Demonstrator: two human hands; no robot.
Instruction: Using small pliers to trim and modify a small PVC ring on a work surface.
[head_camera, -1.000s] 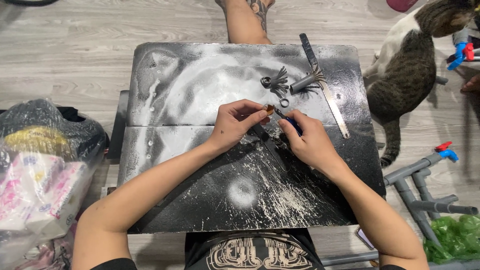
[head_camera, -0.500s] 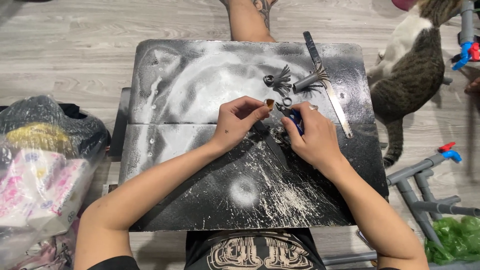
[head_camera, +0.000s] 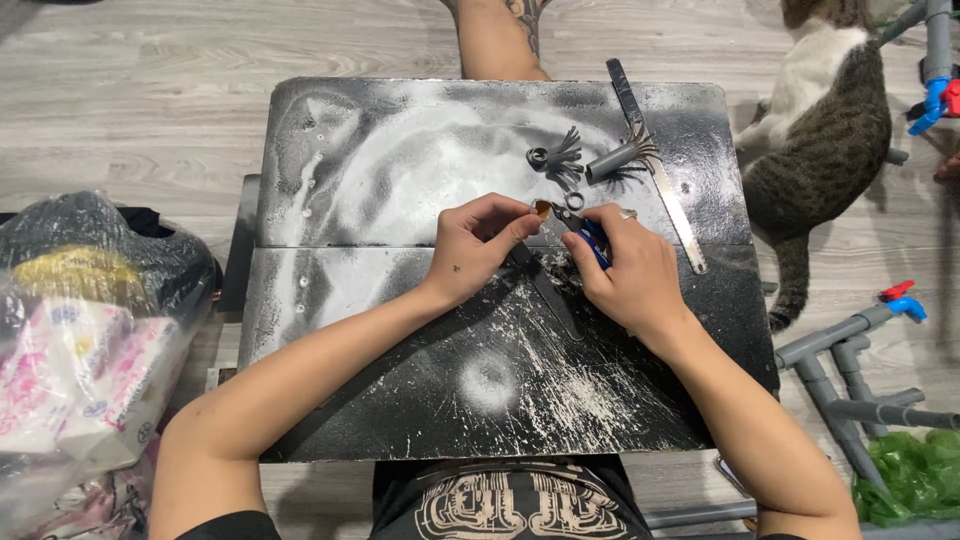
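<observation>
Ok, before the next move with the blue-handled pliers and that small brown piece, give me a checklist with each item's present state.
1. Left hand pinches the small brown piece at its fingertips: ok.
2. Right hand wraps the blue-handled pliers: ok.
3. Plier tips meet the brown piece: cannot tell, too small.
4. Both hands over the black paint-speckled board: ok.
5. Grey fringed tube and long metal strip lie apart from the hands: ok.
6. Tabby cat lies off the board, on the floor beside its far corner: ok.
</observation>
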